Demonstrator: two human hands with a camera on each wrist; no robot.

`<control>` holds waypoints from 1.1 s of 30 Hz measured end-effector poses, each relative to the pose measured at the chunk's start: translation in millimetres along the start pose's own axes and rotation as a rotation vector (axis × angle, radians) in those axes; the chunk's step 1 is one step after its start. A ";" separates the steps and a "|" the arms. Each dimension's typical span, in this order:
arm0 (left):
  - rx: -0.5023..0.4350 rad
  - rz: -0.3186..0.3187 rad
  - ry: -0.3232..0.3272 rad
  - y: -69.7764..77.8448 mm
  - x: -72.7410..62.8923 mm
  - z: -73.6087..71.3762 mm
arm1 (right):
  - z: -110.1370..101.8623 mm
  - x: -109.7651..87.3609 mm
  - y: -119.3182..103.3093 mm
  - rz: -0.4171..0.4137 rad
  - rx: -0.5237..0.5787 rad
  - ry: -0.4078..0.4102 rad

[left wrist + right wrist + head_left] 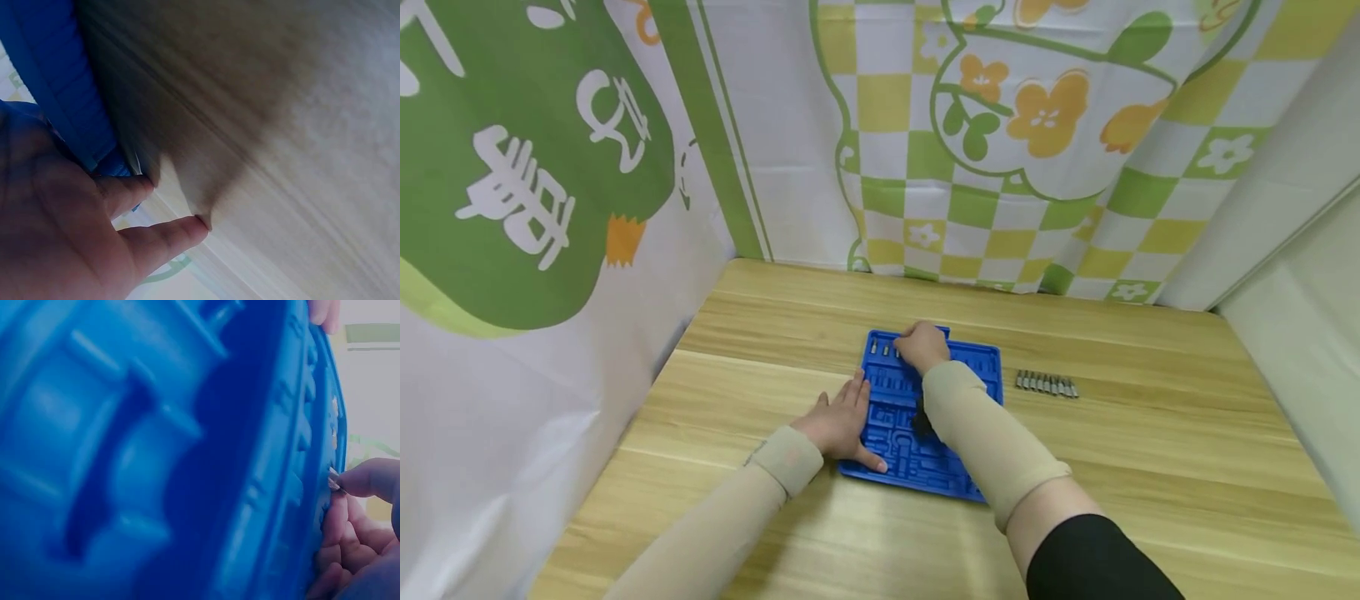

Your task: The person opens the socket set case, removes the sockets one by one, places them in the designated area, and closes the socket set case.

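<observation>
A blue molded tool tray (pixel 880 477) with many shaped slots lies on the table. My left hand (pixel 842 423) rests on its left side, fingers spread and thumb over the near-left rim. In the left wrist view two fingertips of the left hand (pixel 69 212) touch the wood beside the tray's blue side wall (pixel 75 94). Over the tray's far row is my right hand (pixel 922 346). Seen from the right wrist, thumb and finger pinch a small metal screwdriver bit (pixel 335 481) at the row. Similar bits (pixel 885 351) sit in slots just left of it.
A row of several metal bits (pixel 1047 383) lies side by side on the wooden table (pixel 1150 433), right of the tray. A small black object (pixel 921 420) shows beneath the right forearm; its kind is unclear. Patterned cloth (pixel 970 208) hangs behind the table.
</observation>
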State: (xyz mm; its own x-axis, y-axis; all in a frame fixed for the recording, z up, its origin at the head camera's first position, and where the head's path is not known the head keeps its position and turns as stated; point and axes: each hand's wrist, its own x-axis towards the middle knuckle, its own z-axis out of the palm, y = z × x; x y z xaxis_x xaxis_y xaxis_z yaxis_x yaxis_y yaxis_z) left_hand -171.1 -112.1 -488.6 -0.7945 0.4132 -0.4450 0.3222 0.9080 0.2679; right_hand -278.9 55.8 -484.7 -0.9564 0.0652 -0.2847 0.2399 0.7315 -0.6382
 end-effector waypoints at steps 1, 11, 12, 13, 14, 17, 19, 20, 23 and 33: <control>0.002 0.000 -0.002 -0.3 -0.2 -0.1 | -0.6 0.2 1.3 -0.015 0.017 -0.008; 0.011 0.002 -0.002 -1.0 -5.0 -5.1 | -7.9 1.7 10.8 -0.125 0.195 -0.106; 0.012 0.001 -0.002 -0.8 -5.3 -5.5 | -8.0 0.9 11.4 -0.128 0.206 -0.103; 0.012 0.003 -0.001 -0.5 -5.6 -5.7 | -7.9 0.0 12.0 -0.129 0.212 -0.099; 0.008 0.004 -0.001 -0.1 -5.8 -5.6 | -7.9 -0.9 12.6 -0.128 0.216 -0.093; 0.001 0.006 0.000 1.3 -6.0 -4.4 | -7.4 -2.5 15.5 -0.114 0.241 -0.076; -0.006 0.004 0.001 2.1 -5.6 -3.5 | -7.6 -2.2 17.6 -0.093 0.306 -0.066; -0.009 0.004 0.003 2.4 -5.3 -3.1 | -8.4 -1.7 18.6 -0.082 0.344 -0.061; -0.014 0.006 0.006 2.7 -4.4 -1.9 | -12.8 -0.8 20.8 -0.062 0.448 -0.059; -0.023 0.011 0.030 0.7 -5.1 0.6 | -44.5 -0.3 27.9 -0.079 0.554 -0.167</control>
State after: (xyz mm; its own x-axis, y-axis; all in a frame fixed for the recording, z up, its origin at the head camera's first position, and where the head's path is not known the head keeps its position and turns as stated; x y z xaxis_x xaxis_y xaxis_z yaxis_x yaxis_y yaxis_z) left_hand -166.5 -113.5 -486.6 -0.8063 0.4204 -0.4161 0.3191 0.9014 0.2926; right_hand -279.3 106.4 -470.6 -0.9464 -0.1163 -0.3013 0.2632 0.2627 -0.9283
